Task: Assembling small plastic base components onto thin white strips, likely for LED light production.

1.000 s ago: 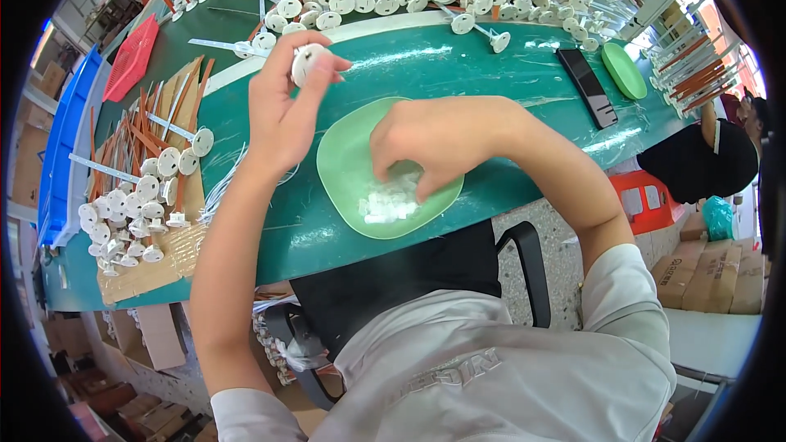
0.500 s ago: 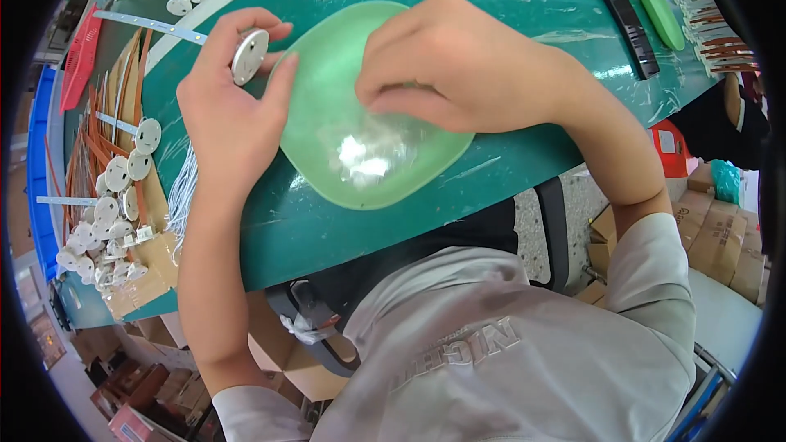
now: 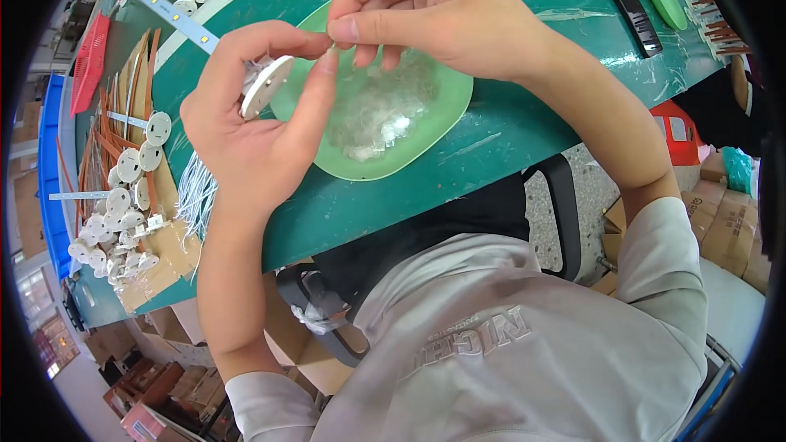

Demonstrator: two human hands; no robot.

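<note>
A round white end cap [image 3: 267, 88] rests in the curl of my left hand [image 3: 246, 135], with an LED strip [image 3: 168, 15] running from it toward the far left. The thumb and index finger of that hand are pinched together. My right hand [image 3: 446, 20] meets them there, its own thumb and finger closed on a tiny piece mostly hidden by the fingertips. Below both hands is a light green bowl [image 3: 460, 110], in which lies a pile of small clear plastic pieces [image 3: 385, 110].
On cardboard at the left lies a heap of white end caps [image 3: 123, 217] with strips and brown wires, beside a bundle of white wires [image 3: 195, 196]. A red basket [image 3: 90, 64] and blue bin [image 3: 53, 180] stand farther left. A black tray [image 3: 625, 8] lies at the far right.
My right hand has come up out of the bowl to the left fingertips, uncovering the clear pieces. My left thumb and index finger have closed together, and the LED strip slants more steeply.
</note>
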